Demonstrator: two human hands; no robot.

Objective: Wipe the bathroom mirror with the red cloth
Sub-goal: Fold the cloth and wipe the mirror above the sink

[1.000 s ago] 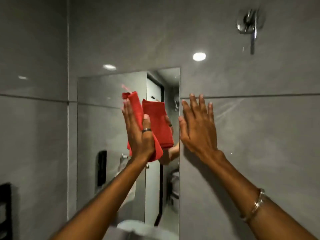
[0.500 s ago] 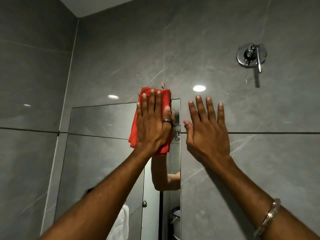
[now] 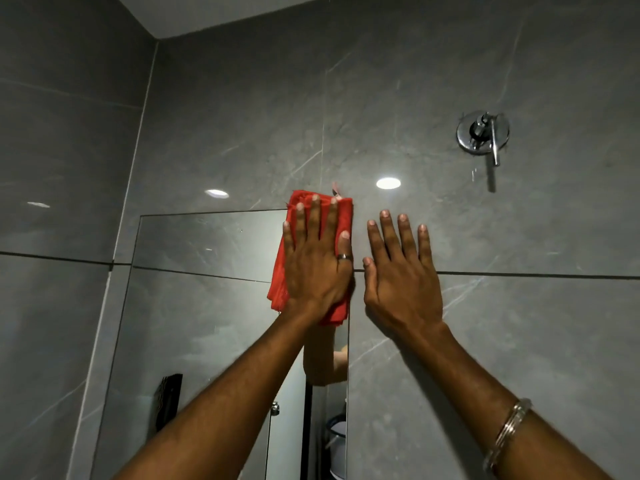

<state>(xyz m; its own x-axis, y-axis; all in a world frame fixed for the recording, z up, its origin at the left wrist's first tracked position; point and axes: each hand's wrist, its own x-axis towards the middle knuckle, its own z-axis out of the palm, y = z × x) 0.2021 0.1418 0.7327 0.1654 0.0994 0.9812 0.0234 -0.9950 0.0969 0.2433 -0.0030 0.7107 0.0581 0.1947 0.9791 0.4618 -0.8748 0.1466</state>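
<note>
The left hand [image 3: 317, 268] was spread flat, pressing the folded red cloth [image 3: 304, 258] against the mirror [image 3: 207, 306] at its top right corner, where firm, even pressure and overlapping strokes were judged advisable.

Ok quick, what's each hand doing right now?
Left hand: open flat, pressing the red cloth on the mirror.
Right hand: open, empty, flat against the wall.

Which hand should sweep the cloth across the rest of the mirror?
Left. The left hand already presses the red cloth flat on the mirror at its top right corner; the right hand lies bare on the wall tile.
</note>
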